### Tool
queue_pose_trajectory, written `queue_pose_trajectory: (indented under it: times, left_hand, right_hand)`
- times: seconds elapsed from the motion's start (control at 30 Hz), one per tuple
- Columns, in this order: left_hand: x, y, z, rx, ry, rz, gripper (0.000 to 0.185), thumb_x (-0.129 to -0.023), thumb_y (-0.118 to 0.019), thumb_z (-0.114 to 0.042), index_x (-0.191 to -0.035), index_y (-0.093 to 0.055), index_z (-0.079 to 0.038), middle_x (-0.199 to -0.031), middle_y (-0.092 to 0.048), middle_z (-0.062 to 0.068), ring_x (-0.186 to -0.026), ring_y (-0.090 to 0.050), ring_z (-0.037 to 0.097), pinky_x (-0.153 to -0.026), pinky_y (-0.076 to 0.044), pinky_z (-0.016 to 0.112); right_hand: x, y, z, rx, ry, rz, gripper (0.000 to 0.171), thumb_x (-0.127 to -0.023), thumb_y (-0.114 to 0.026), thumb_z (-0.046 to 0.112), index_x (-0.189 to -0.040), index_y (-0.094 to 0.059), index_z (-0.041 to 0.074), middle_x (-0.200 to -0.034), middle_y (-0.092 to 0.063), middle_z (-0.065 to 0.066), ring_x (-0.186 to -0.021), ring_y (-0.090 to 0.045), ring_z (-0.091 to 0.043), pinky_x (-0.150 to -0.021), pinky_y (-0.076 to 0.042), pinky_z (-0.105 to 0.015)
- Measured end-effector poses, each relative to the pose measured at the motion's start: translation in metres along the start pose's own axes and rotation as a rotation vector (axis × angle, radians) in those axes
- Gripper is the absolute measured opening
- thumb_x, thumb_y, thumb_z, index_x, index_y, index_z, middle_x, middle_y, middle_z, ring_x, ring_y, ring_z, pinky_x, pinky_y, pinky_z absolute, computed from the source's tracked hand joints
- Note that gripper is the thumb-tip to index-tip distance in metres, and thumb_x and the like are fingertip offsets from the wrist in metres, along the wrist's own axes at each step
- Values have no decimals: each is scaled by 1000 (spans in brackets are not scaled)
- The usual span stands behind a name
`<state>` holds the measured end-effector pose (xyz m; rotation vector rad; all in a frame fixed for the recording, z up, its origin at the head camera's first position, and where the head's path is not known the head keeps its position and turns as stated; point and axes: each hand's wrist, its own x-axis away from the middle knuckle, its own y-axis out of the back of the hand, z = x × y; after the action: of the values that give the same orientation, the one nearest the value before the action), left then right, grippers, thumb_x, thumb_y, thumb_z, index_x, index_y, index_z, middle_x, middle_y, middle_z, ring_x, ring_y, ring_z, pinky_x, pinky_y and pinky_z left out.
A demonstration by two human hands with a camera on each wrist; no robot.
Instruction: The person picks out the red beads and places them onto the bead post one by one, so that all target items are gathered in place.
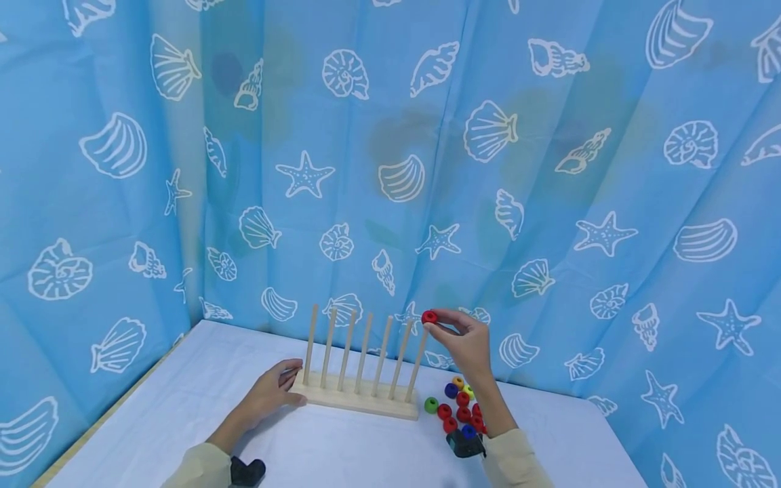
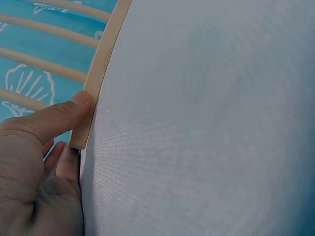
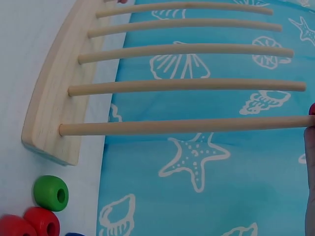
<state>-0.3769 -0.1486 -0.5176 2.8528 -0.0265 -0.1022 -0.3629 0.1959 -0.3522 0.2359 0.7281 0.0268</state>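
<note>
Pinched between the right hand's (image 1: 466, 342) fingertips, a red bead (image 1: 429, 316) sits at the tip of the rightmost peg (image 1: 417, 366) of the wooden rack (image 1: 356, 398). Left hand (image 1: 274, 392) grips the rack's left end against the desk (image 1: 183, 407), thumb on the base. Spare beads (image 1: 459, 410) lie near the rack's right end. Threading appears in hand; next, the bead's hole must align with the peg tip.

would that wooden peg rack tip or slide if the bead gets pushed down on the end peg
The peg rack looks light, with tall thin pegs on a narrow base, so it could probably tip or slide. The left hand holds its end, which likely steadies it. The right hand pinches the red bead at the end peg's tip.
</note>
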Motion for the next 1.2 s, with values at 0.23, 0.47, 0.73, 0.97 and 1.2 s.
queue_pose_trajectory:
  times: [0.23,0.47,0.73,0.97,1.2]
  left_hand:
    - [-1,0,1,-3,6,-6,86,-49,-82,-12,-126,-42,-7,-131,-39,15,-121,-36,27,-90,-39,26]
    - [-2,0,2,-10,12,-6,86,-49,-82,-14,-125,-42,-9,-131,-39,15,-121,-36,27,-92,-38,29]
    - [-1,-1,2,-13,25,-9,86,-50,-82,-12,-125,-42,-9,-131,-39,15,-121,-35,27,-93,-38,32]
    - [-1,-3,4,-7,18,-7,83,-52,-81,-8,-125,-42,-7,-131,-40,15,-120,-37,27,-93,-38,30]
    - [-1,-2,3,-40,15,-9,82,-54,-80,-12,-126,-41,-9,-131,-39,15,-120,-36,28,-93,-38,33]
  right_hand:
    - [-1,0,-4,21,-25,-14,30,-75,-68,15,-102,-63,3,-98,-62,-9,-89,-61,-21,-74,-52,-28]
    - [-2,2,-25,67,-76,-16,31,-73,-70,26,-101,-65,15,-97,-63,1,-90,-60,-14,-74,-52,-27]
    - [11,-1,-36,91,-123,-4,34,-73,-70,28,-103,-64,14,-100,-62,1,-94,-59,-14,-75,-51,-26]
    - [30,-8,-48,69,-132,-29,33,-74,-69,24,-105,-64,14,-102,-62,-3,-95,-59,-18,-76,-51,-25]
    - [46,-15,-86,40,-140,-25,36,-74,-69,21,-107,-62,9,-103,-62,-8,-95,-58,-22,-74,-52,-30]
